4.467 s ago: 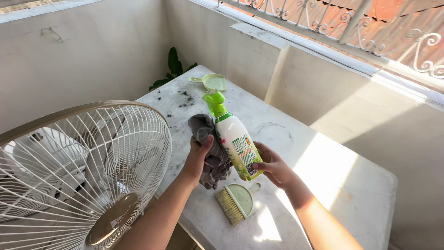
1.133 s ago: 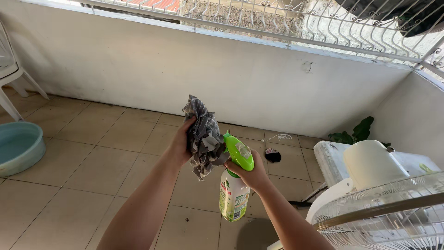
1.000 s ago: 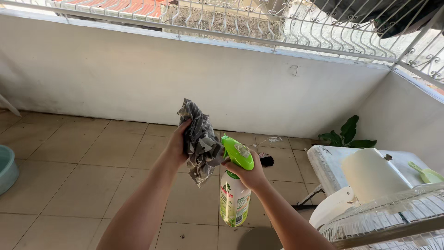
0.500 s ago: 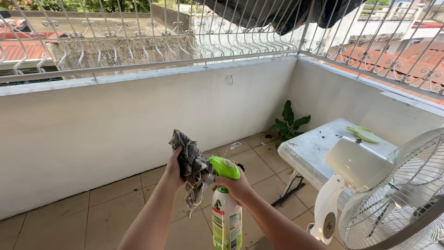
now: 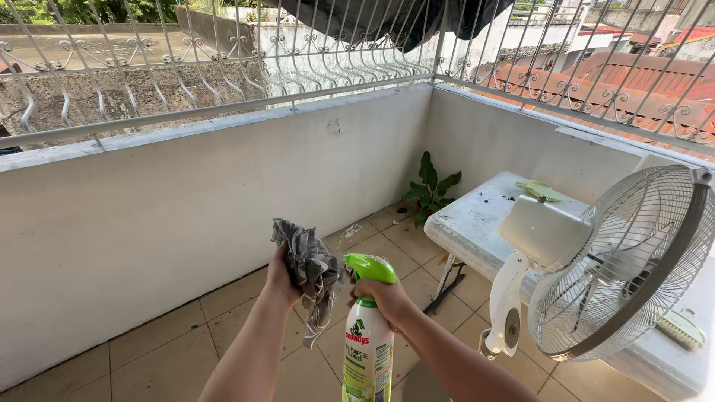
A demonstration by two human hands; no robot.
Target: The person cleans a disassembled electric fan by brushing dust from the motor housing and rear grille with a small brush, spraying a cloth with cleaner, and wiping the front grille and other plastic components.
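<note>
My left hand holds up a crumpled grey cloth in front of me. Just to its right, my right hand grips the neck of a white spray bottle with a green trigger head pointing at the cloth. Both hands are raised over the tiled balcony floor, left of a white fan that stands at the edge of a white table.
A green dustpan lies on the table's far end and a small brush near the fan's grille. A potted plant sits in the corner. A low white wall topped by a metal railing encloses the balcony.
My view has swung right, bringing the fan and table further into sight. Both hands keep the cloth and the bottle in the same pose, slightly lower in view.
</note>
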